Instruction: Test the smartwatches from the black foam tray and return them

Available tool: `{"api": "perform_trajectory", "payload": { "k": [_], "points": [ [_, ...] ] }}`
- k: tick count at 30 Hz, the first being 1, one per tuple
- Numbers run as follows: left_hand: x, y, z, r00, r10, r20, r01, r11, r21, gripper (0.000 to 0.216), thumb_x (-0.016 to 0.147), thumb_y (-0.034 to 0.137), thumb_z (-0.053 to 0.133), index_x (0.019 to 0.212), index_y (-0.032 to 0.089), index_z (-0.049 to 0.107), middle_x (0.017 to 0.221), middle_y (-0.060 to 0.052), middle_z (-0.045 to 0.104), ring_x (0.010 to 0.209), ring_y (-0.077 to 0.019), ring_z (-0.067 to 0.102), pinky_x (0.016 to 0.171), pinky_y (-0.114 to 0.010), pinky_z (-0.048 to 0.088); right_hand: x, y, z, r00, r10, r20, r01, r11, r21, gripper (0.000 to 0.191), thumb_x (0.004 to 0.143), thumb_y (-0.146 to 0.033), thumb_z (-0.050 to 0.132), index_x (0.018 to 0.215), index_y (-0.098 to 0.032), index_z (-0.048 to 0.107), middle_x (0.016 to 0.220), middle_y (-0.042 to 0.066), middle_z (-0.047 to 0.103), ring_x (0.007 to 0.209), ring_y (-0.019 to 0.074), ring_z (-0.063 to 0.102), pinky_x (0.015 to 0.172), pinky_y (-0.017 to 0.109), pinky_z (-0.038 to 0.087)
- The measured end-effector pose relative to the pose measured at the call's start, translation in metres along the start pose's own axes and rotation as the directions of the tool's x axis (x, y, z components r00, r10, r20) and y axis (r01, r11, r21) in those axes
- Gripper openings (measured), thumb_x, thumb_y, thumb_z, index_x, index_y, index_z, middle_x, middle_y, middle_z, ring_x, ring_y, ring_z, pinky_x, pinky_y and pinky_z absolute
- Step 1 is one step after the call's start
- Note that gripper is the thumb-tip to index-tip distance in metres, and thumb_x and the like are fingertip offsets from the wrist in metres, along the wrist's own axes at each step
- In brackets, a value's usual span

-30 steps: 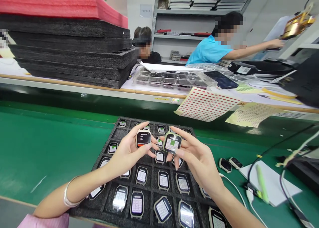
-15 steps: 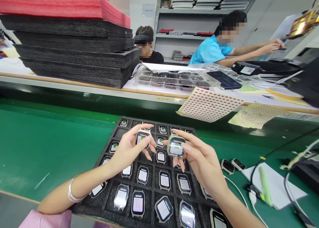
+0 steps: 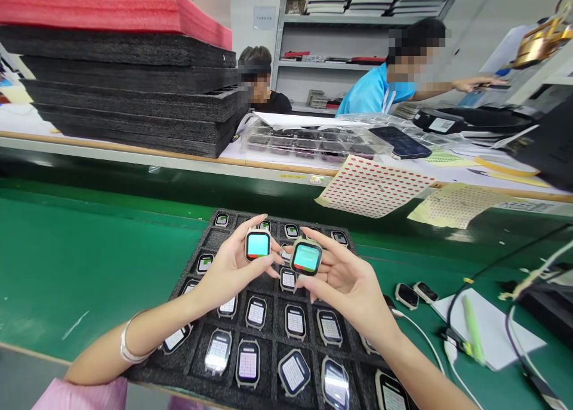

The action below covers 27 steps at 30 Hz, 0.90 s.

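My left hand [image 3: 244,261] holds a smartwatch body [image 3: 258,244] by its edges, without a strap. Its lit screen is turquoise with a red and green strip at the bottom. A second smartwatch body [image 3: 306,257], greenish at the rim, is gripped in my right hand [image 3: 342,273], and its screen shows the same colours. Both hands are raised over a black foam tray [image 3: 273,351] divided into compartments. Several more watch bodies lie in it, such as a watch with a white list on screen [image 3: 295,321]. My fingers hide part of the upper rows.
Foam trays [image 3: 134,93] are stacked on the shelf ahead, under red foam [image 3: 111,10]. Red-dotted sticker sheets [image 3: 376,186] hang over its edge. To the right lie two dark-screened watches [image 3: 407,296], white paper [image 3: 505,332], a green pen [image 3: 473,329] and cables. Two people sit beyond.
Both watch screens have switched from white lists to turquoise. My right hand has shifted slightly left, its thumb moving off the screen to the lower edge. A co-worker's arm has moved.
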<state>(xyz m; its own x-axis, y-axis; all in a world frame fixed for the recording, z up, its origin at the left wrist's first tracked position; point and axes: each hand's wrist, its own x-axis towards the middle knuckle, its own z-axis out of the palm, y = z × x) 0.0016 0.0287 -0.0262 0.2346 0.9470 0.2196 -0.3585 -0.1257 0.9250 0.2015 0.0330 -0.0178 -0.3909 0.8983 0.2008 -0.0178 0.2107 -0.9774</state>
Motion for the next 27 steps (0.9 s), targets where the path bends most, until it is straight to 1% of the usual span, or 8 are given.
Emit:
{"api": "perform_trajectory", "payload": {
  "k": [4, 7, 9, 12, 14, 16, 20, 27],
  "points": [
    [-0.002, -0.003, -0.005, 0.999, -0.016, -0.036, 0.017, 1.000, 0.014, 0.063, 0.079, 0.022, 0.069, 0.134, 0.020, 0.039, 0.103, -0.008, 0.058, 0.084, -0.0181, 0.062, 0.070, -0.031, 0.057, 0.001, 0.004, 0.002, 1.000, -0.010, 0.030, 0.011, 0.999, -0.035, 0.063, 0.082, -0.024, 0.068, 0.138, -0.023, 0.040, 0.102, 0.009, 0.067, 0.070, 0.0182, 0.066, 0.051, 0.028, 0.058],
    [-0.005, -0.009, -0.015, 0.999, -0.035, -0.022, 0.035, 0.999, -0.005, 0.073, 0.074, 0.017, 0.073, 0.136, 0.026, 0.034, 0.110, -0.006, 0.054, 0.089, -0.0173, 0.062, 0.079, -0.034, 0.055, 0.007, 0.017, 0.004, 0.998, -0.067, 0.019, 0.070, 0.961, -0.269, 0.055, 0.083, -0.023, 0.065, 0.134, -0.023, 0.045, 0.097, 0.006, 0.068, 0.070, 0.0185, 0.066, 0.064, 0.035, 0.058],
    [-0.008, -0.015, -0.024, 0.999, -0.042, 0.000, 0.042, 0.999, 0.016, 0.074, 0.075, 0.016, 0.071, 0.136, 0.029, 0.030, 0.110, -0.005, 0.052, 0.093, -0.0187, 0.062, 0.084, -0.037, 0.054, 0.014, 0.032, 0.005, 0.992, -0.123, 0.022, 0.117, 0.857, -0.503, 0.050, 0.080, -0.021, 0.066, 0.128, -0.022, 0.050, 0.099, 0.006, 0.066, 0.074, 0.0200, 0.064, 0.075, 0.041, 0.055],
    [-0.009, -0.027, -0.041, 0.998, -0.055, 0.020, 0.049, 0.973, 0.228, 0.060, 0.081, 0.018, 0.063, 0.131, 0.026, 0.033, 0.109, -0.006, 0.054, 0.100, -0.0228, 0.062, 0.087, -0.040, 0.052, 0.025, 0.060, 0.008, 0.975, -0.141, 0.171, 0.221, 0.675, -0.704, 0.045, 0.077, -0.023, 0.070, 0.119, -0.021, 0.055, 0.109, 0.009, 0.061, 0.097, 0.0261, 0.059, 0.089, 0.044, 0.049],
    [-0.008, -0.036, -0.053, 0.998, -0.050, 0.032, 0.028, 0.866, 0.500, 0.049, 0.081, 0.019, 0.061, 0.125, 0.023, 0.040, 0.109, -0.008, 0.057, 0.103, -0.0250, 0.061, 0.089, -0.041, 0.049, 0.030, 0.077, 0.011, 0.953, -0.082, 0.291, 0.283, 0.580, -0.764, 0.042, 0.076, -0.027, 0.072, 0.114, -0.018, 0.059, 0.112, 0.011, 0.058, 0.107, 0.0287, 0.054, 0.093, 0.044, 0.046],
    [-0.006, -0.045, -0.066, 0.996, -0.031, 0.079, -0.039, 0.662, 0.749, 0.044, 0.079, 0.020, 0.063, 0.120, 0.020, 0.047, 0.112, -0.009, 0.059, 0.106, -0.0267, 0.058, 0.093, -0.044, 0.046, 0.032, 0.088, 0.013, 0.937, -0.017, 0.348, 0.307, 0.515, -0.800, 0.043, 0.075, -0.030, 0.073, 0.113, -0.015, 0.061, 0.111, 0.013, 0.056, 0.106, 0.0300, 0.053, 0.092, 0.045, 0.046],
    [-0.002, -0.058, -0.088, 0.974, -0.078, 0.214, -0.180, 0.313, 0.933, 0.039, 0.072, 0.025, 0.069, 0.108, 0.019, 0.056, 0.111, -0.010, 0.060, 0.109, -0.0291, 0.051, 0.095, -0.047, 0.041, 0.030, 0.081, -0.003, 0.930, 0.008, 0.367, 0.317, 0.484, -0.815, 0.051, 0.077, -0.031, 0.071, 0.123, -0.017, 0.056, 0.120, 0.014, 0.053, 0.111, 0.0311, 0.050, 0.094, 0.047, 0.043],
    [0.004, -0.052, -0.085, 0.936, -0.123, 0.331, -0.307, 0.179, 0.935, 0.037, 0.077, 0.030, 0.065, 0.111, 0.019, 0.055, 0.115, -0.011, 0.055, 0.110, -0.0296, 0.047, 0.092, -0.046, 0.039, 0.004, 0.054, -0.074, 0.936, 0.194, 0.295, 0.220, 0.334, -0.917, 0.027, 0.079, -0.022, 0.067, 0.105, -0.016, 0.067, 0.101, 0.011, 0.059, 0.098, 0.0299, 0.056, 0.086, 0.043, 0.046]
  ]
}}
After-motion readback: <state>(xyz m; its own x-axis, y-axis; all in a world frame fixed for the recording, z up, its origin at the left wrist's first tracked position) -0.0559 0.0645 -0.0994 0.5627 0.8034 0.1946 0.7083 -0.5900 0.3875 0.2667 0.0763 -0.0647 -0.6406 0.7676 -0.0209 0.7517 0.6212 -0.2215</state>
